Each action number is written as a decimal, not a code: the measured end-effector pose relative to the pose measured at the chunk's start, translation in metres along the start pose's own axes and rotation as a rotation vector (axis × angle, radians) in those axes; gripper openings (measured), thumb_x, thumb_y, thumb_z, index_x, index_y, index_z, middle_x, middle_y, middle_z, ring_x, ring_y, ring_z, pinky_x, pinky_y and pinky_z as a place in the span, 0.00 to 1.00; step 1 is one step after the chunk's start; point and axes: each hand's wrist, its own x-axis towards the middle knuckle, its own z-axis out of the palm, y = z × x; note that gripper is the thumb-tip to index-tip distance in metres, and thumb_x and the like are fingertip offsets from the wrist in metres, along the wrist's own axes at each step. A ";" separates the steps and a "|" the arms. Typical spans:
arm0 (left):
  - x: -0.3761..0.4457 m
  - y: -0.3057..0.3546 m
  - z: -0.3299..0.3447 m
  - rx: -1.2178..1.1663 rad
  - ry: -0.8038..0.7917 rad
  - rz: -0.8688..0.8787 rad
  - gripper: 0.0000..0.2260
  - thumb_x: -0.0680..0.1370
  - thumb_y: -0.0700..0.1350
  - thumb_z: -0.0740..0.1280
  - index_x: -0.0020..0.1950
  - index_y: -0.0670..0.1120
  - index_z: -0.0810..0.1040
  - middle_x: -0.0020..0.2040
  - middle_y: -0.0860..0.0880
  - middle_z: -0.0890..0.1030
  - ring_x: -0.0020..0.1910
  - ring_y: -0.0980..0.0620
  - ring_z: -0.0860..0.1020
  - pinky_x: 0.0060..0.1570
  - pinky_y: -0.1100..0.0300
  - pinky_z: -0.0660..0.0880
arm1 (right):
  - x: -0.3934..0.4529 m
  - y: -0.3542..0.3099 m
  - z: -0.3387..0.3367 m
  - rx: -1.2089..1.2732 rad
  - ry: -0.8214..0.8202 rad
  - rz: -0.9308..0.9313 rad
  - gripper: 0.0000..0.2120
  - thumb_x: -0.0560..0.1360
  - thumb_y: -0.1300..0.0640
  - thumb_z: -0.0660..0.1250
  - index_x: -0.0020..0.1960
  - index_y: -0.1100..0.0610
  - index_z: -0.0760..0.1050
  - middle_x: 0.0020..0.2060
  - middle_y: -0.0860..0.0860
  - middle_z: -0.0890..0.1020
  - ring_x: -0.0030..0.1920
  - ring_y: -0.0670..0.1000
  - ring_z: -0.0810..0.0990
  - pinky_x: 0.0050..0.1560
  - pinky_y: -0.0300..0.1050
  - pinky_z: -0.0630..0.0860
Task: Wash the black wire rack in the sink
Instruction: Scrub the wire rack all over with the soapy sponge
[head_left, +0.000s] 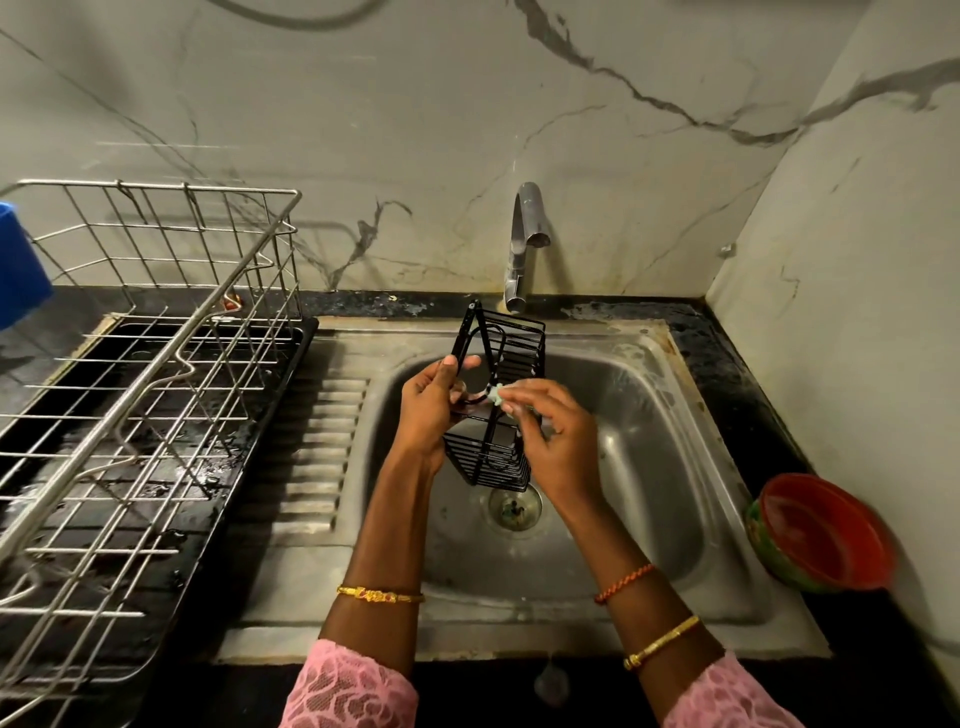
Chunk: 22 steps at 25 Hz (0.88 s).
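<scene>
Holding the black wire rack (496, 400) upright over the sink (649, 415), left hand (434, 410) clasping its frame, right hand (553, 441) pinching a pale scrubber (496, 393) against it; wet grip risks slipping.

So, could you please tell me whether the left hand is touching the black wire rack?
Touching. The head view shows the left hand wrapped around the black wire rack, its fingers closed over the rack's left frame, holding it above the sink.
</scene>
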 end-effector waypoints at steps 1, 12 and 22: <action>0.001 -0.001 -0.001 -0.015 -0.005 0.001 0.12 0.82 0.43 0.58 0.49 0.42 0.80 0.20 0.54 0.70 0.31 0.50 0.78 0.37 0.61 0.79 | -0.007 0.005 -0.003 0.022 0.015 0.045 0.09 0.73 0.68 0.68 0.51 0.60 0.81 0.47 0.51 0.81 0.51 0.44 0.79 0.53 0.36 0.76; 0.003 -0.012 -0.002 0.051 -0.020 0.016 0.12 0.82 0.43 0.59 0.47 0.43 0.81 0.37 0.41 0.74 0.37 0.47 0.75 0.35 0.61 0.79 | 0.025 0.003 0.003 -0.053 0.002 -0.020 0.08 0.72 0.69 0.68 0.50 0.63 0.81 0.46 0.54 0.81 0.48 0.48 0.79 0.52 0.35 0.76; 0.000 -0.010 -0.005 0.074 0.000 0.071 0.12 0.82 0.43 0.59 0.48 0.42 0.81 0.28 0.47 0.66 0.34 0.48 0.74 0.34 0.63 0.78 | 0.013 0.008 0.000 -0.062 -0.031 -0.034 0.10 0.72 0.70 0.67 0.51 0.63 0.81 0.48 0.54 0.81 0.50 0.46 0.79 0.53 0.34 0.76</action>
